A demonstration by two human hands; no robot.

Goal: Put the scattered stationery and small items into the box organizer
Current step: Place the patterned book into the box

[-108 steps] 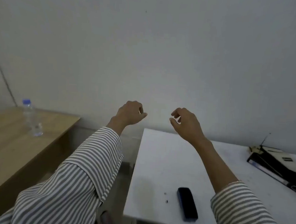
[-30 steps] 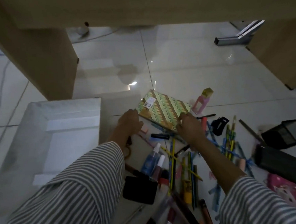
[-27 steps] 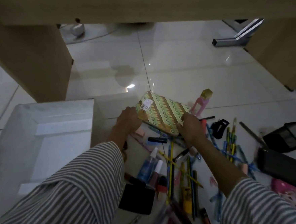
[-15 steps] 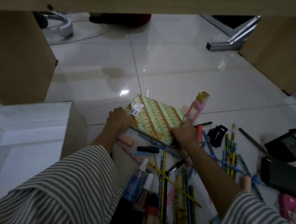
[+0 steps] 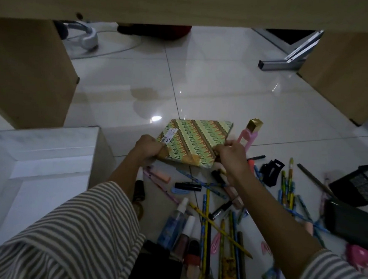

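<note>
Glossy white floor tiles (image 5: 204,86) are spreading under dim light, thin grout lines crossing them, and a small bright glare (image 5: 156,118) is reflecting off one tile. A pale wooden desk edge (image 5: 188,4) is spanning the top of the view, with a left side panel (image 5: 26,74) standing on the floor and another wooden panel (image 5: 346,74) standing at the right. A silver metal leg (image 5: 293,57) is resting on the tiles beside it. A silvery curved piece (image 5: 87,39), possibly a chair base, is sitting at the back left, a cable (image 5: 119,47) looping beside it
</note>
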